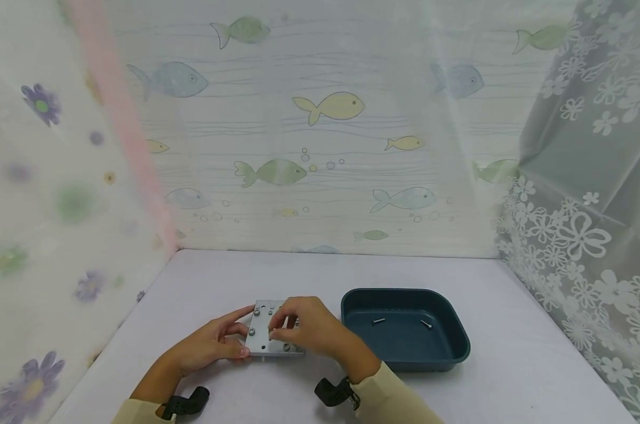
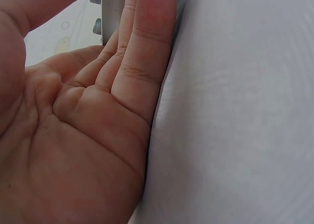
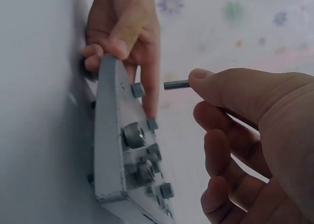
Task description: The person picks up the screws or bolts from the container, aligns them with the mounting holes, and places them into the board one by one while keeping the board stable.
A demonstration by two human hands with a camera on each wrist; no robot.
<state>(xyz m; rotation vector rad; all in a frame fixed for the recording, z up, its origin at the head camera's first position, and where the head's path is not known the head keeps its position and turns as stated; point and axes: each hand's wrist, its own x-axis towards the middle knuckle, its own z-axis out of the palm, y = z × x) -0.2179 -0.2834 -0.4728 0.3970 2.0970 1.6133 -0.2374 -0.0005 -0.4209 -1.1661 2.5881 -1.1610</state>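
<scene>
A silver metal plate (image 1: pixel 260 338) lies near the front of the table, with several bolts standing in its holes. My left hand (image 1: pixel 214 343) holds it by the left side, thumb at the near corner and index finger along the far corner. Over the plate, my right hand (image 1: pixel 313 327) pinches a small threaded bolt (image 3: pixel 175 85) between thumb and index finger. In the right wrist view the bolt's threaded end sticks out from the fingertips, apart from the plate; its head is hidden by the fingers. The left wrist view shows mostly the left palm (image 2: pixel 93 131).
Right of the plate stands a dark blue tray (image 1: pixel 405 366) with two loose bolts, one on the left (image 1: pixel 378 321) and one on the right (image 1: pixel 426 324). A white cloth covers the table (image 1: pixel 277 271). Patterned curtains (image 1: pixel 330 194) hang behind and at both sides.
</scene>
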